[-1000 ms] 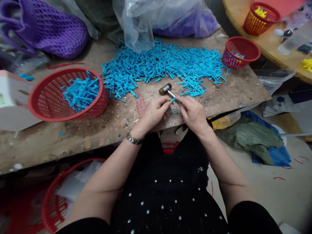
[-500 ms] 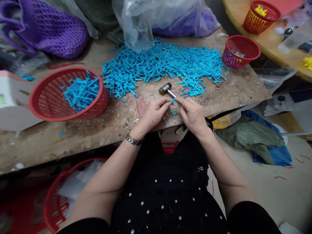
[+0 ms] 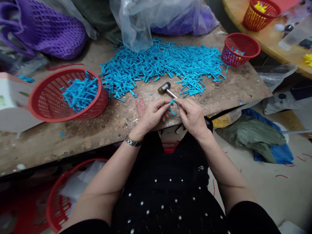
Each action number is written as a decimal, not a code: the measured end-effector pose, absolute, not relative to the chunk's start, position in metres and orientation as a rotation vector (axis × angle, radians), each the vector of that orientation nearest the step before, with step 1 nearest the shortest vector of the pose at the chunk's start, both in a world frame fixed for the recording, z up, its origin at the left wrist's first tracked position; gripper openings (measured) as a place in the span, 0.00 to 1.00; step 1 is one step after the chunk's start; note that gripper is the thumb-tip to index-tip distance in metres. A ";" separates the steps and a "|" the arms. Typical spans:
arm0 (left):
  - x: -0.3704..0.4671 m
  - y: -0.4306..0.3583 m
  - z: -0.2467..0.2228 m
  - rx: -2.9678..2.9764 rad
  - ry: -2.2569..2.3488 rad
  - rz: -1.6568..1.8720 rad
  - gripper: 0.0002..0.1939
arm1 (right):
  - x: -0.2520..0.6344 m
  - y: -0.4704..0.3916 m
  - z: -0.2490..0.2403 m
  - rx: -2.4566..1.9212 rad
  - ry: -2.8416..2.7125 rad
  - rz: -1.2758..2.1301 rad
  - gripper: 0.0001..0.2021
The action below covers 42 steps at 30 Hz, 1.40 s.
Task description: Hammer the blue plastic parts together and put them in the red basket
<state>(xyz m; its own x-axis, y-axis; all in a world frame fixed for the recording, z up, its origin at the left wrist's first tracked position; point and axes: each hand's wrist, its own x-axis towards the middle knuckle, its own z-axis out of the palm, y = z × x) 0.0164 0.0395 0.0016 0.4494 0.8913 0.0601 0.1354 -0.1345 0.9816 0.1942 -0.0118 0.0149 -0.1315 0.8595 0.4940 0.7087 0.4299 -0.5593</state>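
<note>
1. There, our left hand (image 3: 153, 113) and right hand (image 3: 193, 117) pinched a thin blue plastic piece (image 3: 172, 102) between their fingertips, fingers curled.
2. Just beyond, our hammer (image 3: 164, 87) showed its stubby cylindrical head and shiny shaft.
3. Farther out, we had the tangled blue pile (image 3: 158, 63); leftward, a slatted red basket (image 3: 36, 104) of sticks.
4. Our scuffed wooden table's (image 3: 117, 120) front edge ran beneath both hands.
</note>
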 end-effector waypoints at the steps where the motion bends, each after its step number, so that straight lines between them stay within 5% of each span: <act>1: 0.016 0.039 0.001 1.584 0.921 0.847 0.15 | 0.194 -0.012 0.015 -1.327 -1.882 0.240 0.16; 30: 0.018 0.033 0.007 1.746 0.979 0.899 0.13 | 0.186 -0.020 0.007 -1.434 -1.933 -0.133 0.18; 42: 0.022 0.028 0.010 1.612 0.952 0.886 0.13 | 0.192 -0.024 0.005 -1.322 -1.929 -0.041 0.17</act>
